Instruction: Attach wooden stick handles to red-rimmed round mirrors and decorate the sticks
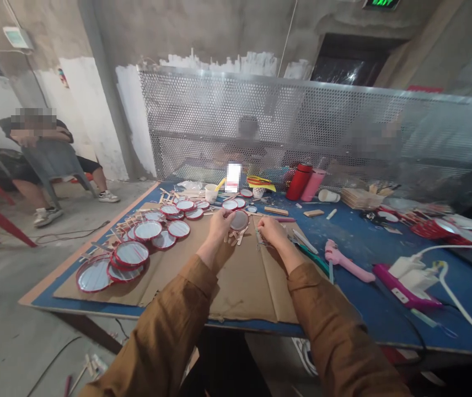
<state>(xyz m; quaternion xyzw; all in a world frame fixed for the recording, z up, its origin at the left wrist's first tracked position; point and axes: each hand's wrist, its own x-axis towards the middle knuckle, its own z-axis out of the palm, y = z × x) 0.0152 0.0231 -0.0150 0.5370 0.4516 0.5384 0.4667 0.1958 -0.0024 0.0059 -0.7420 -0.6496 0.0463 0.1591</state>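
Observation:
My left hand [220, 225] pinches the edge of a small round disc [239, 220] with a dark red rim, held up over the cardboard sheet [240, 286]. To the right of it, my right hand [272, 230] is closed with its fingertips together, low over the cardboard; whatever it holds is too small to make out. Thin wooden sticks [242, 236] lie between the two hands. Many red-rimmed round discs [132, 253] with sticks attached are piled on the left side of the cardboard.
On the blue table [355, 231], a pink glue gun [347, 262] and magenta power strip [405, 286] with white plugs lie right. Behind stand a lit phone [232, 177], a paper cup [211, 193] and a red bottle [299, 182]. A person [46, 138] sits far left.

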